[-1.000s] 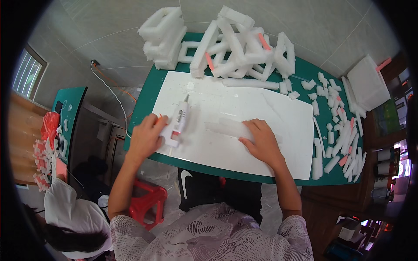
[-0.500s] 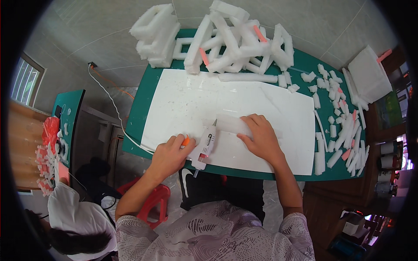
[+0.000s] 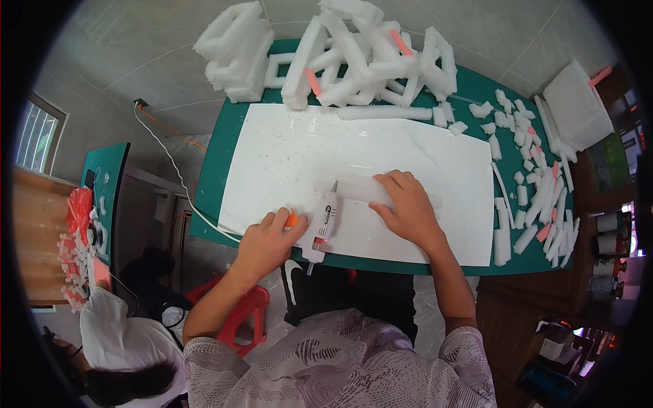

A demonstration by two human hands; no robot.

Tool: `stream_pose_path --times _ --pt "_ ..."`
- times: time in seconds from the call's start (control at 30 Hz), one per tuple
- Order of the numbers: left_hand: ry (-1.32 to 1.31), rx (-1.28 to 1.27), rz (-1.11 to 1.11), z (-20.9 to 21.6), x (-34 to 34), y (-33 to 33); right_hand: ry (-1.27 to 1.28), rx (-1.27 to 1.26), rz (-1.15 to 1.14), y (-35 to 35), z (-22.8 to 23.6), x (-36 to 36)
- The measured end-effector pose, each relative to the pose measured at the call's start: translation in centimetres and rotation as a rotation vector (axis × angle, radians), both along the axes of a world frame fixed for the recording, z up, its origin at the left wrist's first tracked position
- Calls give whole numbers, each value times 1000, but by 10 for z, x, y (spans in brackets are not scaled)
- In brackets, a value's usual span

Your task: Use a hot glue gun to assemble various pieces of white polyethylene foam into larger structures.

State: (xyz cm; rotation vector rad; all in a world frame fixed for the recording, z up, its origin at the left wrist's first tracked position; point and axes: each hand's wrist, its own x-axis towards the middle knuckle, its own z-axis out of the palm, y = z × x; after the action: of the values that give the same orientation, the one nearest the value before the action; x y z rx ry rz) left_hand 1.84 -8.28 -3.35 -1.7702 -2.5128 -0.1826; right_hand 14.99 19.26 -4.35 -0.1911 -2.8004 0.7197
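Observation:
My left hand [image 3: 269, 238] is closed around the handle of a white hot glue gun [image 3: 322, 221] with an orange trigger. Its nozzle points away from me, and the tip is over or against the left part of a pale foam strip [image 3: 360, 189]; I cannot tell if they touch. At the strip's right end, my right hand [image 3: 409, 209] grips it, thumb on the near side and fingers over the far side. The strip lies flat on a white board [image 3: 279, 149], so it shows only faintly.
The board covers much of a green table [image 3: 212, 166]. White foam frames [image 3: 364, 68] are stacked at the back, with foam blocks [image 3: 238, 58] to their left. Foam offcuts [image 3: 537, 197] litter the right side. A white cord [image 3: 170, 155] runs from a wall socket. Another person [image 3: 129, 333] sits at the left.
The view has shifted a little. Both hands, the glue gun and the foam strip keep nearly the same places on the board.

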Motion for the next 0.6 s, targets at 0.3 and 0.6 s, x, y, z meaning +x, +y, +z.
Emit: stream_pose_path --times 0.3,0.6 --pt "-18 -21 7 3 2 2 0 15 -5 1 0 1" --pt "-36 -33 20 2 3 1 -27 19 -10 0 1 0"
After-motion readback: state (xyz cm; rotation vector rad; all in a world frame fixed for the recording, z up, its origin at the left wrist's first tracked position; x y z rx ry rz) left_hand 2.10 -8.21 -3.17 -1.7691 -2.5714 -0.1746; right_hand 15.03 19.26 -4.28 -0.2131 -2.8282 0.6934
